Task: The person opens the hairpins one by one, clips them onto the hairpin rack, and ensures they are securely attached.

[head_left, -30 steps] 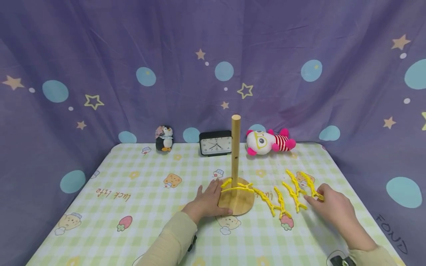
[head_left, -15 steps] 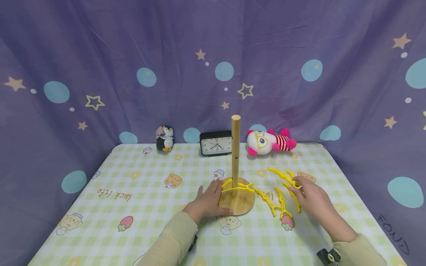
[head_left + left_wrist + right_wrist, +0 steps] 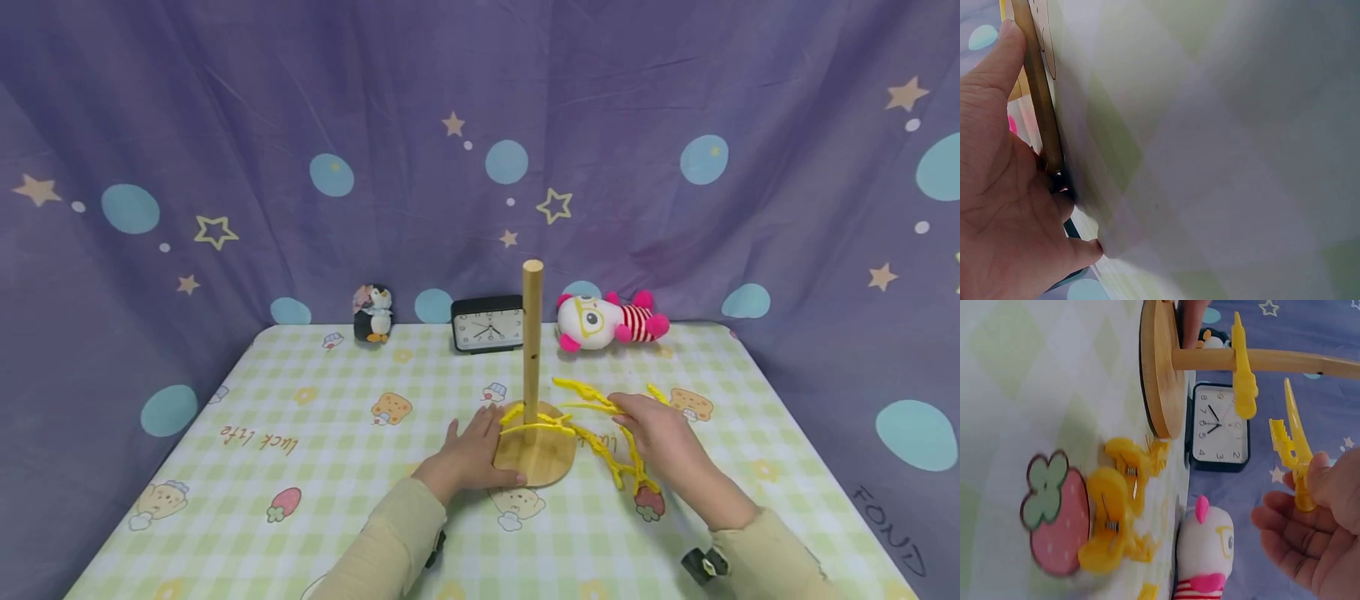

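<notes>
My left hand [image 3: 471, 454] lies spread against the left side of the round wooden base [image 3: 543, 467], thumb along its near edge. From this base rises an upright wooden pole [image 3: 532, 333]. A yellow spring clip [image 3: 555, 427] sits across the pole low down; its long prongs reach to either side of the wood. With thumb and fingers my right hand [image 3: 660, 429] pinches another yellow clip [image 3: 1297, 447], whose prongs stand apart and point toward the pole. Below that hand, several yellow clips [image 3: 1110, 519] lie on the cloth, partly hidden in the head view.
Along the back edge stand a penguin figure [image 3: 372, 313] and a black clock [image 3: 487, 325], with a panda plush [image 3: 611, 322] lying beside it. A checked cloth [image 3: 337, 500] covers the table. Behind it hangs a purple curtain [image 3: 412, 217].
My right hand has picked up the rightmost clip and carried it left, over the other clips and toward the pole. My left hand stays at the base.
</notes>
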The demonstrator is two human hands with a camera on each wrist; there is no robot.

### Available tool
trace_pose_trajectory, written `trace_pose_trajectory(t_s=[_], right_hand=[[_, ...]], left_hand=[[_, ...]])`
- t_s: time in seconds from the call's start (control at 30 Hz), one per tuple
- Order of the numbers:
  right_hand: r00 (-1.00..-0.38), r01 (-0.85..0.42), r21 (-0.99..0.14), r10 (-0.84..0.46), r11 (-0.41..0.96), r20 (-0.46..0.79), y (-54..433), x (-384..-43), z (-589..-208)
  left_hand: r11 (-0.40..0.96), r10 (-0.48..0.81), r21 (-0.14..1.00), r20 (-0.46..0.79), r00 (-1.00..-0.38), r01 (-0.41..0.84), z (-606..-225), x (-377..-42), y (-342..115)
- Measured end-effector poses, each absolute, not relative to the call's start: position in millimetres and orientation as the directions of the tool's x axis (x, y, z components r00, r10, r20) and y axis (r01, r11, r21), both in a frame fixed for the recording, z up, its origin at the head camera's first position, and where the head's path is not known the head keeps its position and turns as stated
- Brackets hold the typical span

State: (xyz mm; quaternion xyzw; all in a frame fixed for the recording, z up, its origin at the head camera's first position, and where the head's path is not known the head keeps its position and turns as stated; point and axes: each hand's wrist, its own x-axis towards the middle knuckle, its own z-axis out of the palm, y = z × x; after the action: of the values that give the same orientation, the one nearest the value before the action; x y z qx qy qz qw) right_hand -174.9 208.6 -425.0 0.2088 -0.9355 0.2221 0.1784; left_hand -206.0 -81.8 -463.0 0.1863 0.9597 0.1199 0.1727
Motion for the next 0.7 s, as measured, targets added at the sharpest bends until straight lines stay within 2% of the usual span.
trace_pose_trajectory(t_s=[0.23,0.7], right_hand=[[-0.789,-0.563,-0.304,-0.389,0.769,0.476,186.2,-183.5,-431.5],[-0.780,-0.613,-0.357,-0.465,0.705,0.419,155.9,-195.0,-435.4]], left_hand=[[0.902,0.399,0.292,-0.283,-0.872,0.318,-460.6,-205.3,-81.5],[0.898,0.404,0.299,-0.275,-0.872,0.322,-458.8,-203.9,-82.0]])
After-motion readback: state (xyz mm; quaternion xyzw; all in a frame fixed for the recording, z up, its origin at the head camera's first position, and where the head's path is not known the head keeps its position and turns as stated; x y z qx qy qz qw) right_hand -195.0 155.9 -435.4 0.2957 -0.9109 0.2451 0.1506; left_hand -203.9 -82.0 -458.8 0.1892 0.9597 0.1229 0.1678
